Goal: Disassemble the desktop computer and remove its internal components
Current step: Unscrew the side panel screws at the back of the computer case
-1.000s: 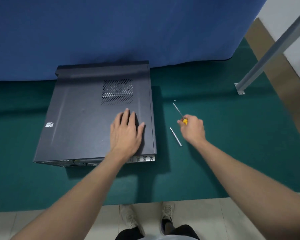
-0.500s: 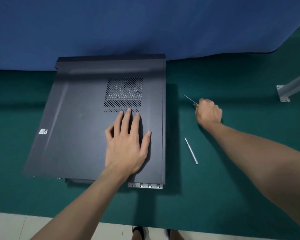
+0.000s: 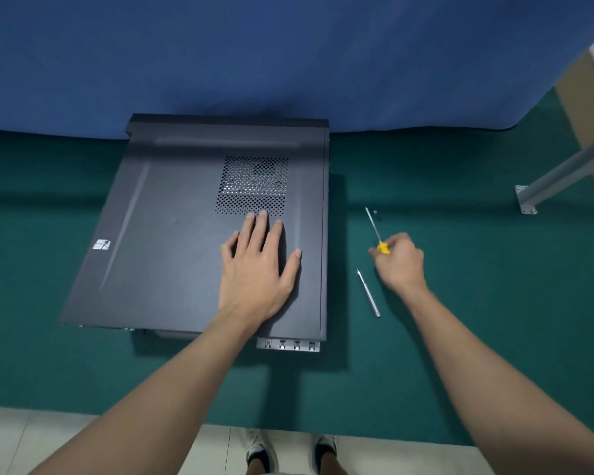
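The computer case lies flat on the green surface, with the left hand spread open on its side panel. At the case's 3 o'clock, the right hand grips a yellow-handled screwdriver. Its tip could likely flick the tiny loose screw away.

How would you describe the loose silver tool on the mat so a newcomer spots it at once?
Find the black computer case lying flat on the green mat. Just off its right edge, near the right hand, lies a thin all-metal rod. Unlike the screwdriver that hand holds, it has no yellow handle.
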Action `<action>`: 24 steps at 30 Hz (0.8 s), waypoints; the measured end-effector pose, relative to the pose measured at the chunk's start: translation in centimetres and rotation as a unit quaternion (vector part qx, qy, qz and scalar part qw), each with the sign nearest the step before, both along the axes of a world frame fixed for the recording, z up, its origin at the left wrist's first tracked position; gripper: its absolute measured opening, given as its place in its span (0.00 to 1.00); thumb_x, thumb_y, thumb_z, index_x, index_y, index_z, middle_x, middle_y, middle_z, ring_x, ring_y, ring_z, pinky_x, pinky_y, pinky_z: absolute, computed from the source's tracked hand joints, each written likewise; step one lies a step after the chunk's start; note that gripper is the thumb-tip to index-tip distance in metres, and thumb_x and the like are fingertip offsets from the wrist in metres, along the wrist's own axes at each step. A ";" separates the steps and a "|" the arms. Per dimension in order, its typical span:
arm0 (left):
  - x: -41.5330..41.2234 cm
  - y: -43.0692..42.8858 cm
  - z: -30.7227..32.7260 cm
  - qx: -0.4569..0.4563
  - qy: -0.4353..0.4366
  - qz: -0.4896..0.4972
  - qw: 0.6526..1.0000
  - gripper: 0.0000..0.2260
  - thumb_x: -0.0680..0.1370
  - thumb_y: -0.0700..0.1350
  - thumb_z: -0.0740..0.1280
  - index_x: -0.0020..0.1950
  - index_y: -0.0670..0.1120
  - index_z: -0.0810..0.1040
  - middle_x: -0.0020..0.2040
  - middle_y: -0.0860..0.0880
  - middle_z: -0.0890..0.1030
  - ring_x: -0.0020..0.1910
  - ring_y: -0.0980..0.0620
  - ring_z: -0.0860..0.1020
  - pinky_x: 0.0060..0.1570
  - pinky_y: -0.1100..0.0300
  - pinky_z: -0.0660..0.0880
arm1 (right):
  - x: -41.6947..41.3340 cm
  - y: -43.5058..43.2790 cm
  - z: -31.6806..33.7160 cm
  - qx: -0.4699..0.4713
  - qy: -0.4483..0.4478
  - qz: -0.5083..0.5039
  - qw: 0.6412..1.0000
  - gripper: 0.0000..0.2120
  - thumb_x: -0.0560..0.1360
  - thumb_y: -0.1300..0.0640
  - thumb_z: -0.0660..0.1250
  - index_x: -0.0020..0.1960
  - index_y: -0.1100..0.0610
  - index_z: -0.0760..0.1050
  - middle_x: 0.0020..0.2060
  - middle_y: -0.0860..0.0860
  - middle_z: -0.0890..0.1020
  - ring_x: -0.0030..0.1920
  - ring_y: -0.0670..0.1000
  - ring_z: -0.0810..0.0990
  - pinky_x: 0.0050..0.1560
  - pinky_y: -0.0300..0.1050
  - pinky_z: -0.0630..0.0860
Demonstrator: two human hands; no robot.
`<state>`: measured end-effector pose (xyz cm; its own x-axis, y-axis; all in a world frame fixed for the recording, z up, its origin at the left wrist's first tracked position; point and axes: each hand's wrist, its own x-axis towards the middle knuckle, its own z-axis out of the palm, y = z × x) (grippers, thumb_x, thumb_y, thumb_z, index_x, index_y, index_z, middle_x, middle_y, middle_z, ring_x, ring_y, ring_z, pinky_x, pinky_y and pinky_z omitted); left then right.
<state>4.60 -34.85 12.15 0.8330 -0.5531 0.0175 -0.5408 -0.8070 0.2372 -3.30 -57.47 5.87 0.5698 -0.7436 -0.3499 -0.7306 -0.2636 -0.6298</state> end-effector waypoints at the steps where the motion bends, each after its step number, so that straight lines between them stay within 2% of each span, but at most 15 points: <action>1: -0.1 0.2 0.1 -0.027 0.006 0.002 1.000 0.24 0.82 0.57 0.54 0.74 0.46 0.66 0.77 0.47 0.62 0.77 0.51 0.55 0.72 0.51 0.53 | -0.8 1.4 0.6 0.015 -0.011 -0.006 1.000 0.09 0.74 0.56 0.67 0.52 0.59 0.73 0.44 0.56 0.80 0.52 0.57 0.73 0.44 0.42 0.66; 4: -0.8 1.3 0.3 -0.134 0.025 0.002 0.991 0.16 0.81 0.46 0.63 0.66 0.43 0.75 0.71 0.47 0.72 0.73 0.52 0.65 0.69 0.56 0.59 | -3.0 5.4 2.9 0.043 -0.054 -0.030 0.997 0.06 0.74 0.53 0.68 0.46 0.55 0.74 0.38 0.52 0.83 0.47 0.55 0.78 0.46 0.46 0.74; 7: -2.3 2.9 0.5 -0.218 0.068 0.023 0.973 0.11 0.77 0.39 0.67 0.59 0.43 0.81 0.65 0.49 0.78 0.69 0.52 0.71 0.66 0.59 0.62 | -5.4 9.4 5.3 0.083 -0.131 -0.054 0.986 0.05 0.75 0.53 0.68 0.43 0.54 0.75 0.32 0.49 0.83 0.31 0.47 0.81 0.37 0.45 0.76; 10: -4.0 4.7 1.1 -0.281 0.107 0.075 0.951 0.08 0.75 0.36 0.70 0.52 0.42 0.84 0.56 0.49 0.82 0.60 0.51 0.77 0.62 0.61 0.69 | -7.7 13.3 7.1 0.126 -0.172 -0.058 0.975 0.05 0.77 0.53 0.66 0.43 0.53 0.76 0.31 0.48 0.82 0.27 0.43 0.78 0.30 0.42 0.74; 12: -5.1 5.7 1.5 -0.274 0.098 0.115 0.950 0.06 0.75 0.38 0.71 0.51 0.44 0.84 0.50 0.50 0.82 0.54 0.50 0.77 0.53 0.62 0.71 | -8.9 15.9 7.8 0.124 -0.168 -0.050 0.977 0.06 0.78 0.50 0.64 0.44 0.51 0.76 0.31 0.46 0.81 0.26 0.44 0.78 0.31 0.42 0.74; 15: -6.7 6.7 2.0 -0.211 0.076 0.201 0.953 0.04 0.76 0.46 0.71 0.50 0.49 0.81 0.47 0.52 0.78 0.49 0.50 0.76 0.43 0.56 0.71 | -10.3 19.1 8.1 0.117 -0.166 -0.056 0.978 0.08 0.78 0.47 0.61 0.43 0.48 0.74 0.32 0.48 0.79 0.27 0.48 0.75 0.33 0.46 0.72; 18: -8.0 7.0 2.2 -0.192 0.120 0.303 0.926 0.09 0.75 0.54 0.70 0.42 0.50 0.75 0.40 0.52 0.78 0.43 0.46 0.78 0.39 0.56 0.67 | -11.3 21.7 7.9 0.186 -0.173 -0.079 0.964 0.11 0.79 0.48 0.60 0.43 0.54 0.73 0.32 0.49 0.76 0.29 0.49 0.70 0.36 0.47 0.67; 20: -8.5 7.1 2.0 -0.195 0.183 0.373 0.889 0.15 0.74 0.58 0.70 0.37 0.50 0.73 0.35 0.52 0.77 0.43 0.45 0.78 0.39 0.55 0.69 | -11.8 23.1 8.0 0.245 -0.176 -0.102 0.948 0.15 0.80 0.48 0.60 0.45 0.58 0.74 0.30 0.49 0.73 0.26 0.47 0.67 0.30 0.43 0.65; 21: -8.6 7.2 1.8 -0.215 0.226 0.407 0.859 0.17 0.74 0.60 0.70 0.35 0.49 0.72 0.35 0.51 0.78 0.42 0.44 0.79 0.40 0.54 0.71 | -12.0 23.8 8.0 0.267 -0.173 -0.108 0.942 0.16 0.80 0.47 0.59 0.45 0.59 0.74 0.28 0.49 0.72 0.25 0.46 0.65 0.26 0.41 0.64; 23: -8.8 7.2 1.5 -0.303 0.322 0.456 0.772 0.21 0.73 0.60 0.71 0.30 0.46 0.73 0.32 0.47 0.80 0.37 0.44 0.81 0.41 0.54 0.76 | -12.2 25.0 8.0 0.306 -0.168 -0.115 0.930 0.16 0.81 0.48 0.58 0.45 0.60 0.75 0.27 0.47 0.70 0.23 0.45 0.63 0.23 0.39 0.61; 24: -9.0 7.2 1.5 -0.348 0.369 0.467 0.724 0.21 0.73 0.59 0.71 0.30 0.44 0.75 0.30 0.47 0.81 0.34 0.46 0.82 0.38 0.56 0.78 | -12.2 25.5 7.9 0.328 -0.167 -0.124 0.922 0.16 0.81 0.49 0.58 0.45 0.60 0.74 0.26 0.47 0.70 0.23 0.45 0.63 0.22 0.39 0.60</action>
<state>-4.35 -27.67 13.68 0.7624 0.1862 -0.6198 0.6455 -0.2859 0.7082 -15.50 -31.92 13.81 0.5686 -0.5571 -0.6053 -0.4530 0.4022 -0.7956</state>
